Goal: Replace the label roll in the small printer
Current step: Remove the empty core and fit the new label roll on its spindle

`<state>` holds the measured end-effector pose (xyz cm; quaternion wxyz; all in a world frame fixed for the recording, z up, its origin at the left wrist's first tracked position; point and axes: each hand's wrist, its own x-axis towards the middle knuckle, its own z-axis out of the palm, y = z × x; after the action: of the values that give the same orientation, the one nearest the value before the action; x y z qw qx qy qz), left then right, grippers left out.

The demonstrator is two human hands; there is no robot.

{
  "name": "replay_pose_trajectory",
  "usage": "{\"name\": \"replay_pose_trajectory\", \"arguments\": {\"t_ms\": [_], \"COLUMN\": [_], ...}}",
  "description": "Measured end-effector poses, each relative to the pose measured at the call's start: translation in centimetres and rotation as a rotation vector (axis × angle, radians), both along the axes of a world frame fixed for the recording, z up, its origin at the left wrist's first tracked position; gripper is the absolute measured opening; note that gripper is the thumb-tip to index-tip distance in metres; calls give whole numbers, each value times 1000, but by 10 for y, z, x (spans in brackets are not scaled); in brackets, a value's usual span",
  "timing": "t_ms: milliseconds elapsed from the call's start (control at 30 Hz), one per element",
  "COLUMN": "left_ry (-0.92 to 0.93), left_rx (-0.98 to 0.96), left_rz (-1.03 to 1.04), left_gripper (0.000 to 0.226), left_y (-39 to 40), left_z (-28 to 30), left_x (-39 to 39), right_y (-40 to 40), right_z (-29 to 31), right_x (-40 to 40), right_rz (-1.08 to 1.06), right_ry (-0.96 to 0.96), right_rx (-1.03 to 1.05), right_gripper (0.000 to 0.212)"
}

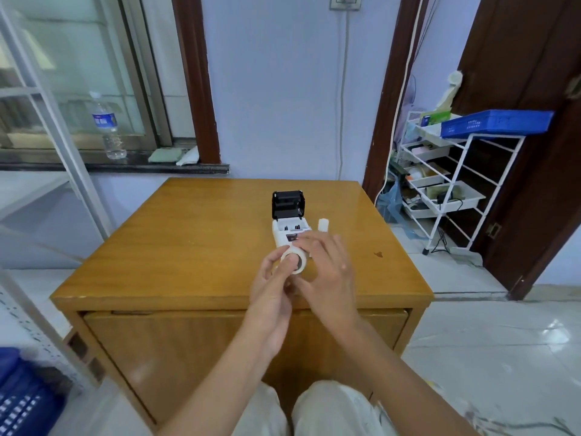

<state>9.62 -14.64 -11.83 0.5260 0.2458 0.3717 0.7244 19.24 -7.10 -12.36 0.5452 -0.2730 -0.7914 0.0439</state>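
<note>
A small white printer (284,230) stands on the wooden table (188,234) with its black lid (288,204) flipped up and open toward the wall. Just in front of the printer I hold a white label roll (295,261) above the table. My left hand (272,286) grips the roll from the left and below. My right hand (327,265) touches the roll from the right with its fingers spread over the printer's front. A second small white roll (323,224) stands upright on the table right of the printer.
A dark stain (378,254) marks the table top to the right. A white wire shelf cart (446,184) with a blue tray (496,121) stands at the right by a door. A water bottle (108,127) sits on the window sill at the left.
</note>
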Motion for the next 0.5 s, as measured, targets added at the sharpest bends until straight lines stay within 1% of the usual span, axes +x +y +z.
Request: {"name": "replay_pose_trajectory", "arguments": {"t_ms": [67,133,233,300,367,400,433,500], "left_ry": [0,113,434,647,758,763,731,585], "left_rx": [-30,-69,-117,-153,-176,-186,-192,-190], "left_rz": [-14,-98,-313,-417,-465,-456,-429,-358], "left_gripper": [65,65,67,68,71,70,67,56], "left_y": [-11,-16,-19,-19,-17,-15,-14,-10], "left_z": [3,13,42,62,76,80,81,78], "left_x": [3,-11,-36,-44,-43,-42,-39,-31], "right_y": [-7,-12,-17,-18,-17,-18,-19,-23], "right_z": [4,12,29,39,46,49,50,47], "right_x": [10,24,46,54,57,57,56,53], "right_rz": [60,154,228,257,264,252,239,197], "right_ry": [-66,-153,-266,-331,-387,-395,-380,-271], "right_rx": [-75,-142,-172,-198,-213,-210,-209,-222], "right_gripper": [31,31,38,36,36,35,33,32]}}
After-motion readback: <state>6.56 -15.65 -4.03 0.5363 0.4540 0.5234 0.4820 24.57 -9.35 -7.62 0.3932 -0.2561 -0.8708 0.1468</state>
